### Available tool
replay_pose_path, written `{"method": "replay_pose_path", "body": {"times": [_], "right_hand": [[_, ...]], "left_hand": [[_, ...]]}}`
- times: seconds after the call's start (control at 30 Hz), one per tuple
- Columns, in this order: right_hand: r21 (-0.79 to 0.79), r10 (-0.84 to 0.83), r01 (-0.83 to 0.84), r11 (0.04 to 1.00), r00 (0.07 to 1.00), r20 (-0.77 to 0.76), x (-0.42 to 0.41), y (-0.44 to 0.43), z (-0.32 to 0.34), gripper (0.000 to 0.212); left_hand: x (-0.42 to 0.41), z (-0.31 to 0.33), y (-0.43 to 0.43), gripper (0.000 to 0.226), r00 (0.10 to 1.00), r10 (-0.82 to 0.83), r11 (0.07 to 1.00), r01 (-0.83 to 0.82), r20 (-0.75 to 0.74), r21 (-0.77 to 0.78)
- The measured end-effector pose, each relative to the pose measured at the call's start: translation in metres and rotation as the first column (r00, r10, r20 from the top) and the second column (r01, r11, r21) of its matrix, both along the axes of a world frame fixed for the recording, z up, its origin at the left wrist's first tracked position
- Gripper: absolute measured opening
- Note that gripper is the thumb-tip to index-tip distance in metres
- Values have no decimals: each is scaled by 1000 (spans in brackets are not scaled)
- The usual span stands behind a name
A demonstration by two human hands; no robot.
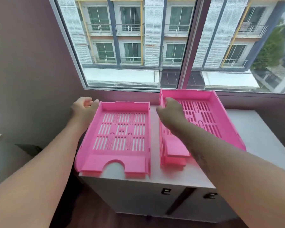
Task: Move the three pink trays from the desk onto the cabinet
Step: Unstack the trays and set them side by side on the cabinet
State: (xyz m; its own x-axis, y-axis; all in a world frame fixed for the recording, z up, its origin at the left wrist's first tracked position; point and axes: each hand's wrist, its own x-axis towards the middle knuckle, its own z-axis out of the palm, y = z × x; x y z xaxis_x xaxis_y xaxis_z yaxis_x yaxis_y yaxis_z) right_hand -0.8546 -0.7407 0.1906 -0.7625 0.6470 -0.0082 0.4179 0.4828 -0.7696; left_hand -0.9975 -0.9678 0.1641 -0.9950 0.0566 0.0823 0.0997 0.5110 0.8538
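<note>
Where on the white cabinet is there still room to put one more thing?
The biggest bare patch of the cabinet top is on the right, between the right stack of pink trays and the wall. A narrow strip runs between the left pink tray and the stack, where the right hand hovers. The left edge is crowded: that tray overhangs beside the left hand.

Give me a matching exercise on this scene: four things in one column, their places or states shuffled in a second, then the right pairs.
1. slotted pink plastic tray on the left
2. stacked pink plastic trays on the right
3. left hand
4. right hand

A. over the stack's left wall
B. at a tray's far left corner
C. overhanging the white cabinet top's left edge
D. nearest the window

Pairs: 1-C, 2-D, 3-B, 4-A
</note>
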Motion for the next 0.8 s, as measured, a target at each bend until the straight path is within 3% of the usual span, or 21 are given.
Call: {"method": "replay_pose_path", "body": {"times": [0.1, 0.23, 0.37, 0.5, 0.57, 0.67, 0.8], "right_hand": [[81, -108, 109, 991, 994, -17, 9, 53, 15, 40], [165, -249, 236, 958, 967, 63, 50, 119, 8, 18], [142, -310, 290, 946, 939, 151, 99, 153, -20, 28], [139, -333, 309, 941, 917, 220, 128, 163, -54, 33], [107, -345, 329, 938, 904, 253, 137, 166, -70, 30], [37, -345, 348, 937, 901, 264, 139, 169, -82, 30], [-10, -346, 353, 936, 923, 169, 139, 185, -61, 31]], "left_hand": [[1, 21, 52, 52, 993, -120, 992, 121, -19, 27], [35, 26, 119, 51, 955, -295, 955, 295, 7, -15], [80, -1, 163, 53, 906, -413, 905, 419, 90, -74], [113, -38, 179, 49, 897, -374, 904, 410, 236, -121], [121, -48, 182, 17, 902, -356, 912, 393, 245, -121], [122, -48, 186, 30, 931, -305, 937, 331, 201, -114], [115, -22, 201, 30, 947, -304, 949, 311, 105, -55]]}}
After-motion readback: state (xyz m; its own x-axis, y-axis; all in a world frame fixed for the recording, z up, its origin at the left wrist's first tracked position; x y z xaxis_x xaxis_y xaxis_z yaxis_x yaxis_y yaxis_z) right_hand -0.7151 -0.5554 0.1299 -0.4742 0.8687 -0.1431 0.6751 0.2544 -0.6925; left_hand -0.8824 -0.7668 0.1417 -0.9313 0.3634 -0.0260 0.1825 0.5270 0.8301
